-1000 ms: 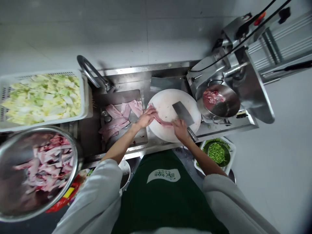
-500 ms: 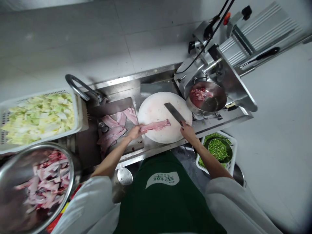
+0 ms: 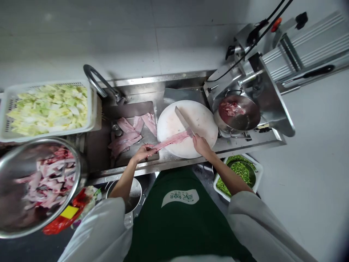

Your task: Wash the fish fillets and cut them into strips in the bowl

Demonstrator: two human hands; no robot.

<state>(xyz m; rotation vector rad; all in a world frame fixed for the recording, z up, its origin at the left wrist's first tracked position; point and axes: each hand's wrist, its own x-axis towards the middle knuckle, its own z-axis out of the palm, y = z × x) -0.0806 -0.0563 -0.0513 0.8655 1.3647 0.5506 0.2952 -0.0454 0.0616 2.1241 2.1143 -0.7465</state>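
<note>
My left hand grips the near left end of a long pink fish strip, which runs onto a round white cutting board. The rest of the strip lies flat on the board. In my right hand is a cleaver, closed round its handle; the blade points to the upper left and crosses the strip's right end. Whether the edge is in the flesh I cannot tell. Several pale pink fish pieces lie in the sink, left of the board.
A steel pot with some red meat stands right of the board, by a metal slicing machine. At left are a white basket of chopped cabbage and a big steel bowl of fish pieces. A curved faucet overhangs the sink; chopped greens sit below right.
The cleaver has moved left and now crosses the strip's right end. My left hand has drawn its end of the strip down and left, tilting the strip. The view has shifted slightly.
</note>
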